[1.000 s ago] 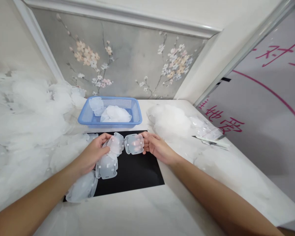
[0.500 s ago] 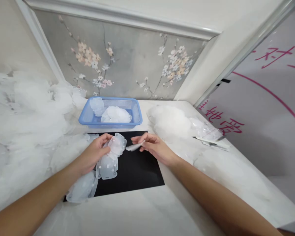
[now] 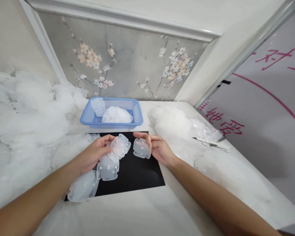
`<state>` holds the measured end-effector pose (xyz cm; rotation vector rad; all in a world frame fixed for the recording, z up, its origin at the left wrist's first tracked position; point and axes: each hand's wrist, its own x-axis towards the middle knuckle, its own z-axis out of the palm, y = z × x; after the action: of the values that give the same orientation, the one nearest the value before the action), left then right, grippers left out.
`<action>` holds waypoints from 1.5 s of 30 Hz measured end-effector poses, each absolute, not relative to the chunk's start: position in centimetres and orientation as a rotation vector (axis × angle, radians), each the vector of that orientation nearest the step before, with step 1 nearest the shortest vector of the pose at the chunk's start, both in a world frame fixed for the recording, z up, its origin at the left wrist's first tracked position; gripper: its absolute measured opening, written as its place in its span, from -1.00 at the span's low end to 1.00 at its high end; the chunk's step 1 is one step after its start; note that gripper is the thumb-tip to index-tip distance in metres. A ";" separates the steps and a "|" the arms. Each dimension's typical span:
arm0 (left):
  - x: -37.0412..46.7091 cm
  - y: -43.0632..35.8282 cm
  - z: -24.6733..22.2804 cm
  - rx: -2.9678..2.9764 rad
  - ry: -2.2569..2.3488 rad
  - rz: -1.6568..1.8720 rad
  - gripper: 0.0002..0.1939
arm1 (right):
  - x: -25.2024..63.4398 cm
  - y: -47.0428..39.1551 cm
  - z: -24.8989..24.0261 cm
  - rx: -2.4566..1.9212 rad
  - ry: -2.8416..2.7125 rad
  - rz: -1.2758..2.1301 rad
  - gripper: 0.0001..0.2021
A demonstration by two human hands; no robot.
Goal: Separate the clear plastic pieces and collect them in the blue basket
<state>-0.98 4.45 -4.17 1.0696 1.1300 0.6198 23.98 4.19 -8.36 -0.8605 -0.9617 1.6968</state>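
Over a black mat [image 3: 135,175], my left hand [image 3: 92,155] is closed on thin translucent plastic pieces [image 3: 122,145] with notched edges and small raised dots; how many overlap there I cannot tell. My right hand [image 3: 161,150] pinches a single similar translucent plastic piece [image 3: 142,149], its flat face turned toward me. A small gap of black separates the two hands' pieces. Below my left hand, another notched piece [image 3: 107,168] lies on the mat. Farther left, a larger cloudy piece [image 3: 85,186] overlaps the mat's near left corner.
A blue plastic basket [image 3: 111,125] holding translucent pieces stands behind the mat. A big heap of such pieces [image 3: 31,101] covers the left side. At right are a white pile [image 3: 170,121] and clear plastic bags [image 3: 206,129]. A wall panel with painted blossoms [image 3: 127,62] rises behind.
The piece in my right hand has turned from nearly edge-on to flat, facing me. My left hand's pieces have shifted slightly right.
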 end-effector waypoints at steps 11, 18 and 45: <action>-1.2 4.4 -4.1 1.183 1.056 0.493 -0.65 | 22.6 3.8 -7.8 -0.963 -1.025 1.668 -0.82; -1.2 4.3 -4.1 1.295 1.059 0.501 -0.63 | 21.1 3.3 -8.0 -1.146 -1.274 1.508 -0.76; -1.6 4.5 -4.0 1.120 1.020 0.493 -0.30 | 23.2 4.0 -8.0 -1.099 -1.055 1.425 -0.46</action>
<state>-1.60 4.46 -4.02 1.1203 1.0197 0.4931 23.16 4.00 -8.00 -1.0992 -1.0546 1.4252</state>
